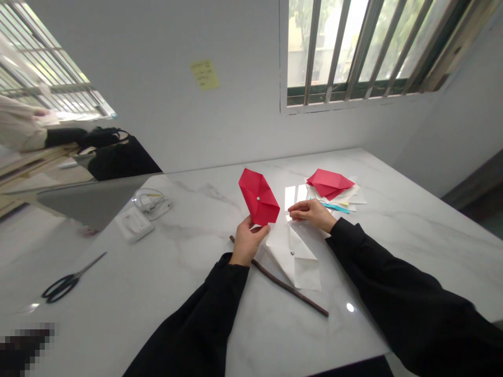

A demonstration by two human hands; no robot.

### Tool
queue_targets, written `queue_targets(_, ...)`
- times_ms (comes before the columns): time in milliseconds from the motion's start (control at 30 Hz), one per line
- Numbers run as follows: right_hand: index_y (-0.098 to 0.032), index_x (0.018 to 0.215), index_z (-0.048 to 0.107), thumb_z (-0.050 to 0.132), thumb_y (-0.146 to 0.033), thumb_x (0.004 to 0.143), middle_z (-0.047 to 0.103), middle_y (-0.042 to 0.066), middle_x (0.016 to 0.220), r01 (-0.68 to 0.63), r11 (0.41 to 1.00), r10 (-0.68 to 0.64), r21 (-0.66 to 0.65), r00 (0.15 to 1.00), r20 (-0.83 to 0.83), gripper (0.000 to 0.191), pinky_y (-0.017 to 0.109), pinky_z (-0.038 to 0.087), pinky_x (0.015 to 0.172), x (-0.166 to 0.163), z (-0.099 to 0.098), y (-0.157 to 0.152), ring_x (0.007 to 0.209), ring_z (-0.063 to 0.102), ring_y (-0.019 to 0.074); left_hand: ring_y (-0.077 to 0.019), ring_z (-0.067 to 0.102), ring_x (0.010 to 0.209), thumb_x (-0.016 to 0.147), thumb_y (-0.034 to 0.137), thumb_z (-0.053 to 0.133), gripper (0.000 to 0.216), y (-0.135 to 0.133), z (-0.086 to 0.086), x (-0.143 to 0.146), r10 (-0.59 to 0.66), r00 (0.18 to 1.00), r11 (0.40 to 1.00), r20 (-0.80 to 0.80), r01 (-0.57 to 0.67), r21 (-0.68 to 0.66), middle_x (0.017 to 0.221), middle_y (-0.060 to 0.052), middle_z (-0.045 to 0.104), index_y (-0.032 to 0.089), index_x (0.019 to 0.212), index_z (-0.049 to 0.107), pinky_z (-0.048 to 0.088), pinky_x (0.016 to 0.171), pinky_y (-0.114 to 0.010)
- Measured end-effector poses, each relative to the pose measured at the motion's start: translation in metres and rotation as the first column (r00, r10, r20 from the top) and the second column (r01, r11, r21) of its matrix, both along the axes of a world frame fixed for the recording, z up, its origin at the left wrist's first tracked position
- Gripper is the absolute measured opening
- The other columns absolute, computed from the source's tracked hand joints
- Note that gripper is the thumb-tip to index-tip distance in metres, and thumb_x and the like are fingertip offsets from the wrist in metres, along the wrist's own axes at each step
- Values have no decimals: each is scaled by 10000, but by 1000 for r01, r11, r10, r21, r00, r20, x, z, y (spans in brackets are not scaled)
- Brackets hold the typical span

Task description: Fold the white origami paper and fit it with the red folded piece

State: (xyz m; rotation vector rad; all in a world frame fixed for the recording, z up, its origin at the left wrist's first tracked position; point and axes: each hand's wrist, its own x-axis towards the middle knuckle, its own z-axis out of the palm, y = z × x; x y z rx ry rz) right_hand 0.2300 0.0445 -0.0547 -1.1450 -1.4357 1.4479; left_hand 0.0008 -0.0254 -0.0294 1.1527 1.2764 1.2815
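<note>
My left hand (247,243) pinches a red paper pinwheel (264,195) by its lower edge and holds it up above the table. A small round silvery piece sits at the pinwheel's centre. Just to its right, my right hand (312,213) has thumb and fingertips pressed together; whatever may be between them is too small to make out. Below both hands lies a white paper pinwheel (304,269), also with a shiny centre piece. A thin brown stick (291,289) runs diagonally past it, partly hidden behind my left hand.
Behind my right hand, red folded paper (330,183) rests on white, yellow and blue sheets. Black-handled scissors (65,285) lie at the left, near a white box (133,225) and coiled cable (151,201). A barred window (349,52) and yellow note (205,75) are on the wall.
</note>
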Motion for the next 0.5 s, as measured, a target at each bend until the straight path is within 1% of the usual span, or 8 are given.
queue_targets(67, -159, 926, 805, 899, -366, 665, 781, 60, 805, -18, 1000, 18, -23, 999, -30, 346, 324, 600, 797, -1, 3, -2, 754, 710, 170, -216, 738, 838, 661, 230, 803, 436, 0, 0, 0, -3, 1000, 1000, 7, 3, 0, 1055, -112, 766, 124, 1070, 694, 571, 797, -316)
queue_targets(133, -155, 937, 808, 899, -383, 665, 781, 62, 819, -44, 999, 43, -27, 998, -45, 366, 331, 597, 809, -2, 5, -4, 753, 704, 163, -215, 739, 834, 658, 225, 804, 437, 0, 0, 0, -9, 1000, 1000, 14, 9, 0, 1043, -107, 768, 126, 1068, 692, 572, 792, -313)
queue_targets(333, -148, 904, 787, 883, -454, 685, 751, 42, 797, -74, 994, 65, -75, 991, -114, 388, 291, 560, 772, -3, 6, -6, 733, 667, 131, -207, 740, 817, 654, 229, 804, 417, 1, 0, 1, -8, 1000, 1000, 9, 8, 4, 1022, -95, 769, 130, 1044, 695, 573, 775, -301)
queue_targets(433, -155, 875, 763, 882, -467, 684, 719, 19, 770, -81, 992, 71, -96, 991, -112, 385, 270, 537, 738, -3, 7, -6, 711, 640, 117, -205, 742, 817, 649, 227, 806, 417, 1, -1, 1, -10, 1000, 1000, 13, 10, 7, 1023, -92, 771, 132, 1040, 695, 576, 777, -299)
queue_targets(500, -158, 848, 745, 887, -468, 675, 709, 16, 781, -78, 992, 66, -100, 992, -111, 383, 268, 533, 742, -3, 10, -8, 728, 639, 118, -206, 746, 829, 652, 225, 805, 416, 0, -1, 1, -15, 1000, 1000, 16, 15, 3, 1025, -88, 774, 136, 1044, 695, 578, 783, -297)
